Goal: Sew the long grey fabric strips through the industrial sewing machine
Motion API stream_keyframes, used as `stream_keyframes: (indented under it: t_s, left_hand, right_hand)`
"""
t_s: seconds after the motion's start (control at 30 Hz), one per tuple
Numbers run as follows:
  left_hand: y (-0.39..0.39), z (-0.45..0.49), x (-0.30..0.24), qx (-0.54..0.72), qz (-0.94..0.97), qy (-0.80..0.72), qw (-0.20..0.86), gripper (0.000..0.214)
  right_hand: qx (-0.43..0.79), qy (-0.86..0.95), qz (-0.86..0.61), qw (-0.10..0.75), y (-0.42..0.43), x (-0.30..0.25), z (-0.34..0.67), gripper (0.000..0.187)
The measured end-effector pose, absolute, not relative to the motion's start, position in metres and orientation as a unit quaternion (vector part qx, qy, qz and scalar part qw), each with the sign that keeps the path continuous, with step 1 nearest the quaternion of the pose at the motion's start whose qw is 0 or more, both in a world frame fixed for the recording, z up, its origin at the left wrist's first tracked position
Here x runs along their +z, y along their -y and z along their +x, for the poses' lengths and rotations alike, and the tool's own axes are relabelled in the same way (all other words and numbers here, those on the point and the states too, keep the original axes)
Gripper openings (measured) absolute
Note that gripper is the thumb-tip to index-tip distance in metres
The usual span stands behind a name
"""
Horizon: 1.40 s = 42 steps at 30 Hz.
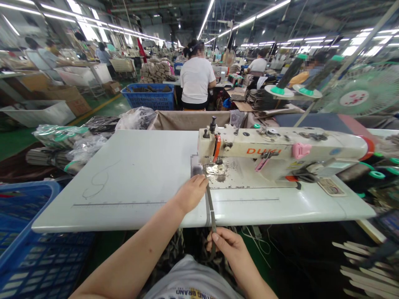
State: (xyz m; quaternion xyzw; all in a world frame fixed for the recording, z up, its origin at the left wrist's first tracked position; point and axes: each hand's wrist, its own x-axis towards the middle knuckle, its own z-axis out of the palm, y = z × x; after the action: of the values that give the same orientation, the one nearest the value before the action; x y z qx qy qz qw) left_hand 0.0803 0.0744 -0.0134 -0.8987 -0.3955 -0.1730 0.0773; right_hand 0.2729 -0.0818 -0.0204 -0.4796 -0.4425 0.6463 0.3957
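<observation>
A narrow dark grey-green strap (210,203) runs from the needle area of the sewing machine (249,141) down over the table's front edge. My left hand (192,192) lies close in front of the presser foot, its fingers closed on the strap's far end. Below the table edge, my right hand (226,245) pinches the strap between thumb and fingers, and the strap's tail hangs past it. A small light mark crosses the strap midway between my hands. My left fingers hide the part of the strap nearest the needle.
The white sewing table (131,174) carries a printed ruler line and a loose thread (104,182). A blue basket (28,232) stands at the left, near plastic-wrapped bundles (62,137). Thread cones (288,77) and a green fan (358,95) are at the right. A person (196,77) sits ahead.
</observation>
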Motion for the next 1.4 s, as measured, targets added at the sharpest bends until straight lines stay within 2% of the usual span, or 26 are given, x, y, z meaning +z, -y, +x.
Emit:
stream_keyframes:
  t_s: [0.7, 1.4]
  left_hand:
    - [-0.073, 0.080, -0.011, -0.175, -0.897, 0.399, 0.071, 0.021]
    - [-0.072, 0.084, -0.009, -0.196, -0.885, 0.419, 0.059, 0.024]
  right_hand:
    - [0.645, 0.431, -0.500, 0.385, 0.082, -0.010, 0.273, 0.049]
    - [0.659, 0.435, -0.481, 0.380, 0.084, -0.005, 0.273, 0.044]
